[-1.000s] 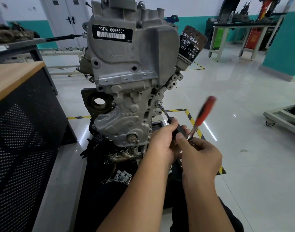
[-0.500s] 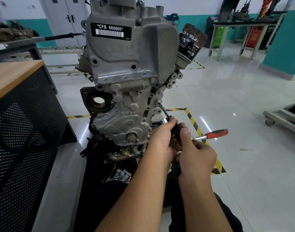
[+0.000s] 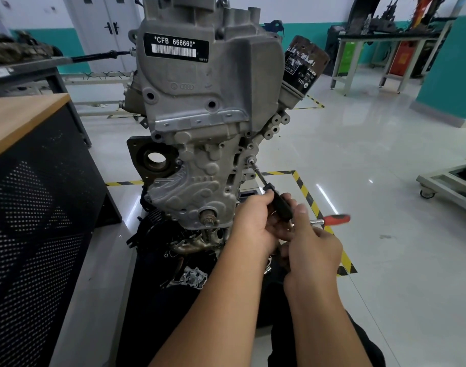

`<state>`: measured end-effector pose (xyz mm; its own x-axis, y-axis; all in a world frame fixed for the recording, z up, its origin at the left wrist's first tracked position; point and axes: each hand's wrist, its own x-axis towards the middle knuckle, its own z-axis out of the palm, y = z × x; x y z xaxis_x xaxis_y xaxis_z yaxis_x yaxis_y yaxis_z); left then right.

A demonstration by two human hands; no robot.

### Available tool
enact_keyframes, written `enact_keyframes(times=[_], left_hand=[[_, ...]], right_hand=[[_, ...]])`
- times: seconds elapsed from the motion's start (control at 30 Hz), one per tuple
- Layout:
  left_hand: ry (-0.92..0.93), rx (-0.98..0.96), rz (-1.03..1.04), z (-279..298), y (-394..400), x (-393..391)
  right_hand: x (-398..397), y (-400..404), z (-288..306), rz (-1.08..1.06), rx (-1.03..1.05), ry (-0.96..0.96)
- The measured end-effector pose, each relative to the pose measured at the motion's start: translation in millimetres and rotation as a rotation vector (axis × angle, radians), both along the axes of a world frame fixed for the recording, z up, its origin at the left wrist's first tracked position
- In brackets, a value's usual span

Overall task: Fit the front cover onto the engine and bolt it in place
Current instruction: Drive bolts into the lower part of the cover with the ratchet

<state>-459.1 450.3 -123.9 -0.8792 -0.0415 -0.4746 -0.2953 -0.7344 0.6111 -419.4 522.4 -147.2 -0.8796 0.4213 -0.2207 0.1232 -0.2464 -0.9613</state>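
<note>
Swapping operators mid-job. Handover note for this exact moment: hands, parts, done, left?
Left hand: grips the black extension bar, steadying it; its tip sits on a bolt at the right edge of the front cover.
Right hand: holds the ratchet at its head; red handle points right.
Front cover: seated on the engine.
Done: cover fitted, this bolt started.
Left: finish tightening it; several cover bolt holes look empty. Tightness cannot be judged.
</note>
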Motion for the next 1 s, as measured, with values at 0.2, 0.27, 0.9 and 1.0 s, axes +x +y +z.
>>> enact_keyframes(times=[0.2,0.27,0.9,1.0], left_hand=[[-0.001,-0.015,0.03,3,2,-1],[0.019,0.007,0.038,2,2,-2],[0.076,0.001,-0.075,8,1,2],[0.047,-0.006,-0.071,12,2,1]], right_hand=[[4,3,-1,-0.015,0.217,0.098],[6,1,1,-0.017,0.145,0.084],[5,1,3,-0.008,0.282,0.119],[8,2,4,0.005,0.395,0.181]])
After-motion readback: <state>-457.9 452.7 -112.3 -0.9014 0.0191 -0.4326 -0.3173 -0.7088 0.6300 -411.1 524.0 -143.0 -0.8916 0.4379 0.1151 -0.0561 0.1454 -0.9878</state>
